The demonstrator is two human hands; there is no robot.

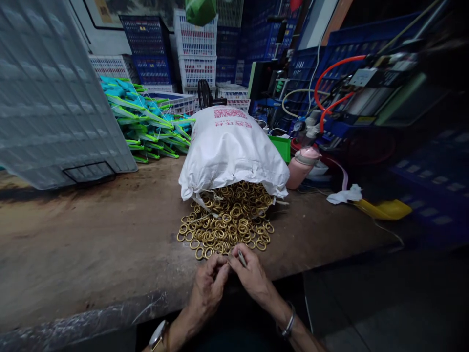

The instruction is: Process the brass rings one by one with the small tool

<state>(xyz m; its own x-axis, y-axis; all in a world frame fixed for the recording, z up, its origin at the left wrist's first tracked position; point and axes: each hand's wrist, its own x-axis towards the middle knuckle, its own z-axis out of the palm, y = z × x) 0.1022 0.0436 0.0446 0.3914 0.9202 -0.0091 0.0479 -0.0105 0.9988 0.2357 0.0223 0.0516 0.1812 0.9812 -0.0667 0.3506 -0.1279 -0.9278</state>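
Note:
My left hand (209, 284) and my right hand (252, 276) meet at the front edge of the table, fingertips nearly touching. The left fingers are pinched together; whatever lies between them is hidden or too small to name. In my right hand a small slim metal tool (242, 258) sticks up between thumb and fingers. Just beyond the hands lies a pile of brass-coloured rings (223, 230). They spill from the mouth of a white woven sack (230, 146) with red print, lying on its side.
The wooden table (91, 234) spreads to the left, where a grey plastic crate (62, 98) stands near green and blue hangers (146, 122). On the right are a pink bottle (303, 166), a yellow scoop-like piece (384, 209) and a machine with red hoses (326, 78). Stacked crates (196, 58) fill the back.

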